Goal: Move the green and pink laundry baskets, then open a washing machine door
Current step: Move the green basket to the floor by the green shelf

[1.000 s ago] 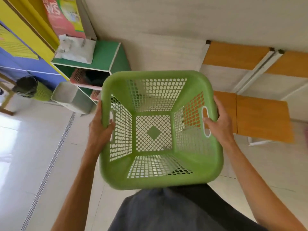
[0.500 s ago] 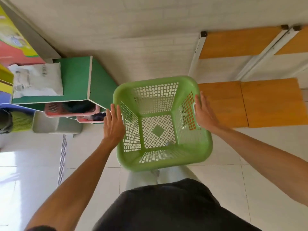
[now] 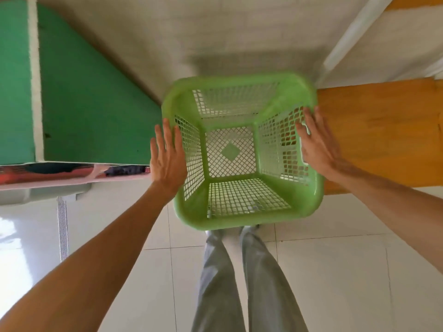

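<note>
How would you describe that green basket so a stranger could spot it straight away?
Start at the big green cabinet on the left and the orange wooden bench on the right: the green laundry basket sits between them, just ahead of the person's legs. It is square, pale green, empty, with lattice walls, the left hand and right hand flat against its sides.

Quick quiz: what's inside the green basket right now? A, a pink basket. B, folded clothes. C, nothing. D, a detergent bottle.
C: the green basket shows only its bare mesh bottom and walls, with the left hand and right hand flat against its sides.
</note>
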`<control>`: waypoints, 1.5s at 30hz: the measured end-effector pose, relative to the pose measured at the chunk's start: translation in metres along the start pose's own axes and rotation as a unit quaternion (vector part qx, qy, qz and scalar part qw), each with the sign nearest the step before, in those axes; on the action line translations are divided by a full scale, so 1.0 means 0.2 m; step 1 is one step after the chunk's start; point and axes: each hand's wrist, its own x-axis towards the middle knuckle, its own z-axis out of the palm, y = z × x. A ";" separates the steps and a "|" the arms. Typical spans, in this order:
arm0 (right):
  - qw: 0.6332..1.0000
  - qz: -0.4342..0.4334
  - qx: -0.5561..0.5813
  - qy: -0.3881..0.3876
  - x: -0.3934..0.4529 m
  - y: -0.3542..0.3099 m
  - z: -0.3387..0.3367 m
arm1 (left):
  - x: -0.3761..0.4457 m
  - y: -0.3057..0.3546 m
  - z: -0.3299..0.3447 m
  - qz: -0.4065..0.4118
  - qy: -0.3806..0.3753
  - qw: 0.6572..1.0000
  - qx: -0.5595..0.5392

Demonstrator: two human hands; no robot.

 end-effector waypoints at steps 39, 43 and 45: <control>0.997 0.007 -0.079 0.015 0.31 -0.21 0.50 | 0.32 -0.32 0.60 0.014 -0.047 0.998 0.026; 0.997 -0.009 -0.070 -0.009 0.29 -0.19 0.47 | 0.32 -0.31 0.52 0.016 -0.084 0.995 0.042; 0.998 0.002 -0.056 -0.034 0.28 -0.20 0.43 | 0.31 -0.27 0.45 0.009 -0.092 0.995 0.029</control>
